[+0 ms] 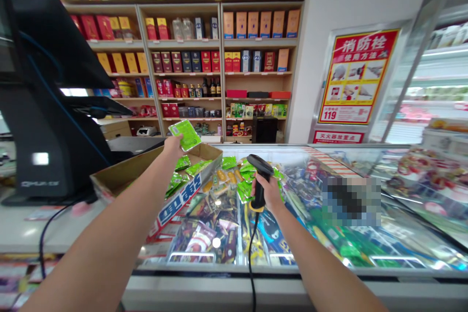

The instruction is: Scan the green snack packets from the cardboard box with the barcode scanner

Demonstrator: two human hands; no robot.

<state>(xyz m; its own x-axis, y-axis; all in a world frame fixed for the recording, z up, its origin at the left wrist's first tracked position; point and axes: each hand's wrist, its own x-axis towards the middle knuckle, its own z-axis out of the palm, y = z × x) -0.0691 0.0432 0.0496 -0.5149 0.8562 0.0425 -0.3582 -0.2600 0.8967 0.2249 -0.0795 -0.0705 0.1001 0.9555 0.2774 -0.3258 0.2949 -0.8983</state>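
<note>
"So, what do we show?"

"We show the left hand [173, 146] grasping a green packet [186, 135] above a cardboard carton [126, 175], and the right hand [268, 192] clenching a barcode scanner [259, 180] over the glass-topped freezer [234, 270]."

A pixelated patch [351, 202] blurs part of the freezer's glass lid [329, 156]. The print on the green packet [187, 135] in the left hand [172, 147] is too small to read, and the right hand [268, 194] hides most of the barcode scanner's handle [259, 199].
</note>
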